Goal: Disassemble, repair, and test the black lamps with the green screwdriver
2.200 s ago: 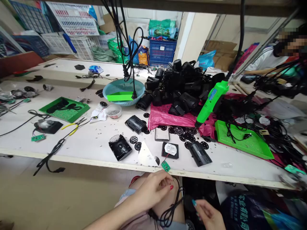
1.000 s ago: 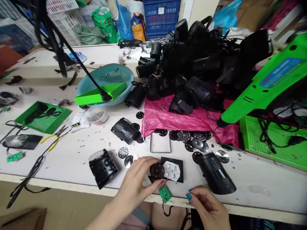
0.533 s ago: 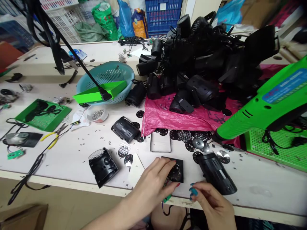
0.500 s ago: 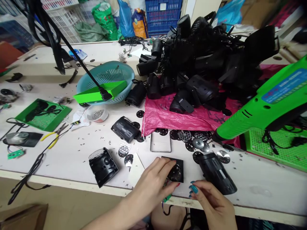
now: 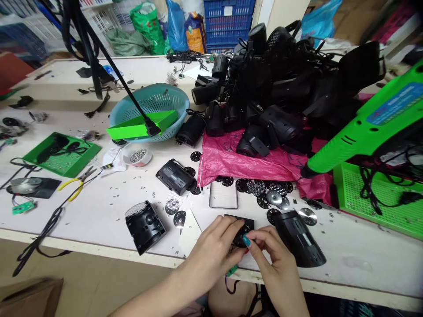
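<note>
Both hands meet at the table's front edge over a black square plate [image 5: 243, 222] with a round black disc on it. My left hand [image 5: 211, 253] curls its fingers over the plate's left side. My right hand [image 5: 274, 259] pinches at the disc with thumb and forefinger. A small green circuit board [image 5: 232, 269] pokes out below the left hand, with a wire hanging off the edge. A black lamp housing [image 5: 299, 237] lies just right of the hands, and another black housing [image 5: 145, 225] lies to their left.
Several perforated discs [image 5: 264, 193] lie scattered behind the plate, by a clear lens cover [image 5: 223, 200]. A pile of black lamp bodies [image 5: 280, 88] sits on pink plastic [image 5: 244, 163]. A green electric screwdriver [image 5: 363, 132] hangs at right. Teal colander [image 5: 175, 99], green trays [image 5: 380, 198], pliers [image 5: 77, 181].
My right hand has moved up from the table edge onto the black plate and now pinches the disc beside my left hand. The view shifted slightly.
</note>
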Tool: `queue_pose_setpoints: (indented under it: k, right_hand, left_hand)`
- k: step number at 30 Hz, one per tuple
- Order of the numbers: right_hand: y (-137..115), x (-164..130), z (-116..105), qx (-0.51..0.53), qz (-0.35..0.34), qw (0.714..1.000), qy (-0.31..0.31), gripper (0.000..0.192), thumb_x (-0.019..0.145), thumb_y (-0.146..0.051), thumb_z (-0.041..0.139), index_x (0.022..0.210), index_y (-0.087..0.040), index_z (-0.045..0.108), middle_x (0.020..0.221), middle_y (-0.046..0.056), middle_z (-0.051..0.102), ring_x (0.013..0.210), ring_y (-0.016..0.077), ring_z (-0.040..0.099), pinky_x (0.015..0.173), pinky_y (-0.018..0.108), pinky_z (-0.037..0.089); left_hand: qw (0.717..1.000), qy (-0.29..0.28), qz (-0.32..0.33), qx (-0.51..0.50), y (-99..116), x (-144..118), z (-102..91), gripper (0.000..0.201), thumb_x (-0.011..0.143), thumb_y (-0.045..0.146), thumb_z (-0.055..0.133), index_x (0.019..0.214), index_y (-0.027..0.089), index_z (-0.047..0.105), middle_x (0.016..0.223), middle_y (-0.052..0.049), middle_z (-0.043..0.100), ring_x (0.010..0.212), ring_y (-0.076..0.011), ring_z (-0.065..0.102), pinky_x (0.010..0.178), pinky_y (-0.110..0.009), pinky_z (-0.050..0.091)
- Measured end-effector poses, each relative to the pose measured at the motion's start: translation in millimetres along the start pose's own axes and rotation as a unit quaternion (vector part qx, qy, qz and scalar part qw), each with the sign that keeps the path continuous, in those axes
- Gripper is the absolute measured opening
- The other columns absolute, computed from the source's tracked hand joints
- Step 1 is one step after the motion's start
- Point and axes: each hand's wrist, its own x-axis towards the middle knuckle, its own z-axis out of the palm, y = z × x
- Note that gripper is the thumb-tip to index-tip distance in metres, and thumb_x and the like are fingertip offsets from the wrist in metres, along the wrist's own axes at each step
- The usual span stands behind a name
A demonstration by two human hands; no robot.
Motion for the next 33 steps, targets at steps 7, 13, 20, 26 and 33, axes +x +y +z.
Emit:
queue_pose_setpoints:
  k: [7, 13, 20, 26, 33]
  right_hand:
    - [0.0, 4.5, 1.9, -0.065, -0.045, 0.997, 0.003, 0.017, 0.089, -0.037, 0.061, 0.084, -0.023, 0.070, 0.073, 0.000, 0.054, 0.065, 0.0149, 0.053, 0.061, 0.024, 0.046]
    - [4.9, 5.3, 6.2, -0.013, 0.026, 1.000, -0.010, 0.016, 0.086, -0.036, 0.063, 0.086, -0.021, 0.065, 0.073, -0.001, 0.052, 0.065, 0.0149, 0.049, 0.060, 0.026, 0.044]
    - [23.8, 13.0, 11.7, 0.122, 0.101, 0.987, -0.021, 0.034, 0.077, -0.045, 0.072, 0.091, -0.023, 0.051, 0.075, -0.004, 0.046, 0.066, 0.0132, 0.046, 0.060, 0.024, 0.041]
    - [11.8, 16.9, 11.5, 0.124, 0.122, 0.985, -0.021, 0.036, 0.071, -0.045, 0.075, 0.087, -0.023, 0.051, 0.074, -0.005, 0.044, 0.067, 0.0142, 0.043, 0.061, 0.026, 0.038]
    - [-0.8, 17.8, 10.2, 0.134, 0.127, 0.983, -0.024, 0.044, 0.064, -0.050, 0.081, 0.083, -0.023, 0.052, 0.072, -0.004, 0.048, 0.070, 0.0154, 0.046, 0.065, 0.028, 0.041]
  left_hand:
    - [1.000, 0.002, 0.008, 0.008, -0.3, 1.0, 3.2, 0.052, 0.092, 0.018, 0.062, 0.140, 0.022, 0.044, 0.126, -0.008, 0.060, 0.116, -0.0256, 0.057, 0.108, -0.045, 0.049]
    - [1.000, 0.005, 0.018, 0.010, -2.2, -1.4, 5.6, 0.053, 0.091, 0.016, 0.062, 0.140, 0.022, 0.043, 0.128, -0.008, 0.060, 0.117, -0.0264, 0.056, 0.106, -0.045, 0.051]
    - [0.999, 0.024, 0.025, -0.003, -6.8, -3.9, 11.5, 0.049, 0.093, 0.021, 0.062, 0.138, 0.021, 0.043, 0.127, -0.009, 0.060, 0.115, -0.0260, 0.056, 0.104, -0.045, 0.051]
    - [0.996, 0.070, 0.052, -0.015, -12.6, -2.9, 19.6, 0.046, 0.091, 0.019, 0.065, 0.133, 0.019, 0.046, 0.121, -0.010, 0.062, 0.108, -0.0247, 0.058, 0.096, -0.041, 0.055]
    - [0.992, 0.107, 0.064, -0.020, -14.4, -3.0, 24.0, 0.049, 0.085, 0.013, 0.070, 0.130, 0.017, 0.050, 0.111, -0.009, 0.063, 0.101, -0.0248, 0.060, 0.087, -0.039, 0.057]
